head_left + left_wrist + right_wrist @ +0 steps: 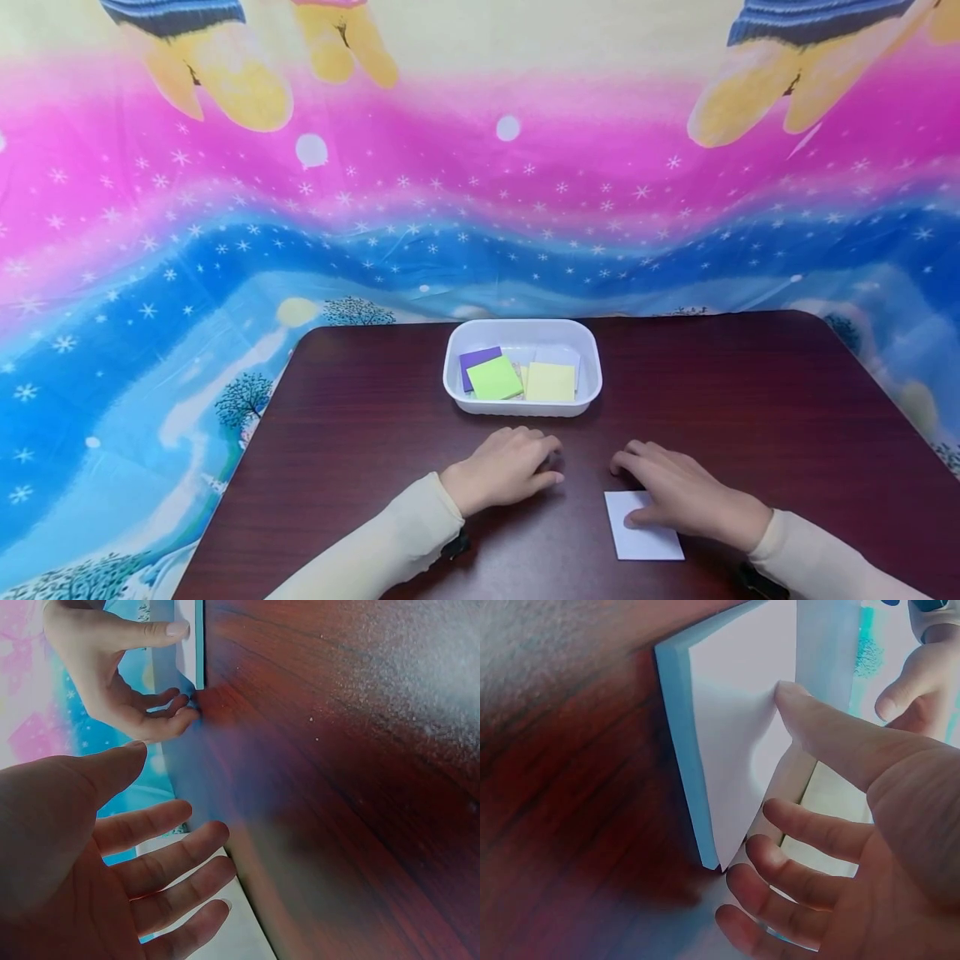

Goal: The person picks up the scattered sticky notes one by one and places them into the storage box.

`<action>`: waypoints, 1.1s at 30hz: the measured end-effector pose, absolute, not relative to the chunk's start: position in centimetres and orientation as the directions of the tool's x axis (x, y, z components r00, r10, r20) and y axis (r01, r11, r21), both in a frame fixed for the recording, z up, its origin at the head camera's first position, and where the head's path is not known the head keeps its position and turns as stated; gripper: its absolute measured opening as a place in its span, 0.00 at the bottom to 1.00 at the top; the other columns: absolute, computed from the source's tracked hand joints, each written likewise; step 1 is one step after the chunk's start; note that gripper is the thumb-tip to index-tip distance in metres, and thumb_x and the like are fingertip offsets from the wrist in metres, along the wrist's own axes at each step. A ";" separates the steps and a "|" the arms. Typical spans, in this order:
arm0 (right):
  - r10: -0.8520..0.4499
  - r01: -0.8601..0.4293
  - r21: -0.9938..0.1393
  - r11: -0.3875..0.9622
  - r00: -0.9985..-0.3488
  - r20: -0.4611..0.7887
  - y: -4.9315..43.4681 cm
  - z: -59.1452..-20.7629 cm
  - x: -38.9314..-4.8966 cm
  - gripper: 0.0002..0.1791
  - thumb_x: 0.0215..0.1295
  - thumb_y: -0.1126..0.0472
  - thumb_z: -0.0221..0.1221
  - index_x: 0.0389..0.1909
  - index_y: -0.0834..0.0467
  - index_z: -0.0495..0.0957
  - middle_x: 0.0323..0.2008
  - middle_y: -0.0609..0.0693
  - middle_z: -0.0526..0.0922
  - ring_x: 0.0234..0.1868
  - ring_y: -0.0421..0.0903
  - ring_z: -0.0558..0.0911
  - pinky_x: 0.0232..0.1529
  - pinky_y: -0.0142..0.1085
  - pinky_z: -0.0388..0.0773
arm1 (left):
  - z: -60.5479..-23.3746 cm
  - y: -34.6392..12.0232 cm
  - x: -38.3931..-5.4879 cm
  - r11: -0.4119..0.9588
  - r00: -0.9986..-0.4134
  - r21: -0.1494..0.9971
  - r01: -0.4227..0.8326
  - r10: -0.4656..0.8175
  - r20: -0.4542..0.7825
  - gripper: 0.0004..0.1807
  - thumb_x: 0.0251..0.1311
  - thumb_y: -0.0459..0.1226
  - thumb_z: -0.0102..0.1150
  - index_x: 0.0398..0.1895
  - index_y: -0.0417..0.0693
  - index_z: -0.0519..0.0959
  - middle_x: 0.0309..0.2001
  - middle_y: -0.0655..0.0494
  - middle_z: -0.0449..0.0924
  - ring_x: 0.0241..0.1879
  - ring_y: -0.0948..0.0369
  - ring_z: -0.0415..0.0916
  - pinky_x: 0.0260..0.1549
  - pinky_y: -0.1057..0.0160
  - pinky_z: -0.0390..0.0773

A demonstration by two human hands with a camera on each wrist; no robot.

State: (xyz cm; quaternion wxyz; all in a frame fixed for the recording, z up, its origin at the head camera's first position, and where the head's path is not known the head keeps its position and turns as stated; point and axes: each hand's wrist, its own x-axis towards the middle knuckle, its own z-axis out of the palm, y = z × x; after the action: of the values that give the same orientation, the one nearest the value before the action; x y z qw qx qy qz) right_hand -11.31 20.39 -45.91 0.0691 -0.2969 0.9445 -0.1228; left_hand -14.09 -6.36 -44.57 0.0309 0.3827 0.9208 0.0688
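A square pad of paper (647, 546) with a white top and, in the right wrist view, a bluish side (686, 757) lies on the table. Over it is my right hand (693, 497), its thumb (810, 716) at the white top and the other fingers loosely bent beyond the far edge. Whether the thumb presses the paper I cannot tell. To the left, my left hand (504, 471) hovers low over the tabletop, fingers (169, 859) relaxed and spread, holding nothing. Behind both hands stands a white plastic tub (522, 408).
Inside the tub lie a purple pad (472, 358), a green pad (495, 379) and a pale yellow pad (551, 382), with other paper partly hidden beneath. The dark wooden table (337, 400) ends at a colourful cloth backdrop (420, 183).
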 end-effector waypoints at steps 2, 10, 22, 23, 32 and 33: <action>-0.578 -0.551 -0.263 0.792 -0.816 -0.031 20.4 -46.0 -11.2 0.28 0.39 0.45 0.79 0.41 0.47 0.79 0.36 0.38 0.74 0.36 0.35 0.73 0.28 0.33 0.70 | -44.6 -6.3 -14.1 0.699 -0.706 0.152 0.699 0.708 -0.007 0.17 0.66 0.54 0.62 0.49 0.56 0.82 0.31 0.67 0.79 0.31 0.68 0.75 0.33 0.70 0.73; -0.549 -0.516 -0.280 0.810 -0.834 -0.051 20.1 -46.0 -11.1 0.24 0.38 0.46 0.80 0.27 0.45 0.73 0.30 0.37 0.68 0.29 0.34 0.65 0.26 0.30 0.62 | -45.0 -6.2 -14.1 0.698 -0.705 0.144 0.702 0.709 -0.004 0.17 0.66 0.55 0.62 0.49 0.57 0.82 0.30 0.67 0.79 0.30 0.69 0.75 0.33 0.71 0.73; -0.544 -0.505 -0.296 0.811 -0.836 -0.065 20.0 -46.1 -11.0 0.25 0.38 0.48 0.80 0.26 0.45 0.70 0.27 0.37 0.66 0.27 0.33 0.62 0.24 0.30 0.59 | -45.1 -6.1 -14.1 0.687 -0.693 0.137 0.714 0.721 -0.005 0.16 0.66 0.55 0.61 0.48 0.57 0.82 0.31 0.67 0.79 0.30 0.69 0.76 0.33 0.70 0.73; -0.547 -0.508 -0.299 0.808 -0.835 -0.059 20.1 -46.2 -11.0 0.26 0.38 0.48 0.80 0.26 0.45 0.70 0.27 0.37 0.66 0.27 0.33 0.62 0.24 0.30 0.59 | -45.2 -6.1 -14.1 0.686 -0.692 0.139 0.714 0.722 -0.006 0.16 0.66 0.55 0.61 0.48 0.57 0.82 0.31 0.67 0.79 0.30 0.69 0.76 0.33 0.70 0.73; -0.534 -0.479 -0.351 0.805 -0.842 -0.076 20.0 -46.3 -11.2 0.26 0.37 0.50 0.80 0.24 0.45 0.68 0.21 0.36 0.67 0.23 0.32 0.61 0.22 0.29 0.58 | -45.4 -6.1 -14.2 0.682 -0.688 0.139 0.718 0.726 -0.007 0.16 0.66 0.55 0.61 0.48 0.57 0.82 0.31 0.67 0.80 0.31 0.69 0.76 0.34 0.70 0.74; -0.531 -0.471 -0.360 0.805 -0.843 -0.085 20.0 -46.3 -11.3 0.26 0.37 0.50 0.80 0.24 0.45 0.68 0.20 0.36 0.67 0.22 0.32 0.61 0.22 0.29 0.58 | -45.4 -6.1 -14.2 0.681 -0.687 0.139 0.719 0.726 -0.007 0.16 0.66 0.55 0.61 0.48 0.57 0.82 0.32 0.67 0.80 0.31 0.70 0.76 0.34 0.70 0.74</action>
State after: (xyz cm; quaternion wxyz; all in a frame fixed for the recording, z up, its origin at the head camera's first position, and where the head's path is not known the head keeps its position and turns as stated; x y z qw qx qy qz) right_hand -11.28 19.96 -46.27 0.0911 -0.2649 0.9457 -0.1649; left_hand -14.23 -6.07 -45.40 0.0308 0.3942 0.9164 0.0627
